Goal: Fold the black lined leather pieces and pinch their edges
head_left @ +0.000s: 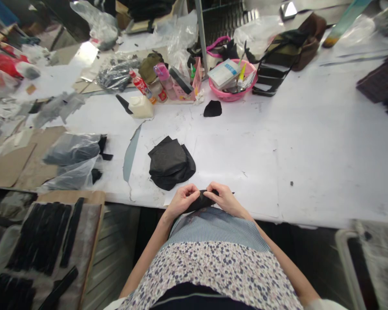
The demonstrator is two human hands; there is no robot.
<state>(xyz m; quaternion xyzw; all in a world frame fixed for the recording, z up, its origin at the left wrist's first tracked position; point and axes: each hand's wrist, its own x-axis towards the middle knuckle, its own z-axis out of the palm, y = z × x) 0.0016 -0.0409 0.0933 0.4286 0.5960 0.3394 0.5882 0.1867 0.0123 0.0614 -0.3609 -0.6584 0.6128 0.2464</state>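
Both my hands meet at the table's front edge, close to my body. Between them is a piece of black fabric (pixel 198 203), partly covered by the fingers. My left hand (pixel 185 199) pinches its upper edge with thumb and forefinger. Just to the right, my right hand (pixel 222 197) pinches the same edge, its fingers curled. The piece hangs toward the apron, and its lower part is hard to make out. Beyond my left hand lies a loose stack of black fabric pieces (pixel 170 161) on the white table covering.
A small black scrap (pixel 212 109) lies farther back, near a pink basket (pixel 233 95) of tools. A white plastic bottle (pixel 141 106) stands left of it. Clear plastic bags (pixel 73 148) lie at left. Below them, a board (pixel 87 245) carries black strips (pixel 40 237).
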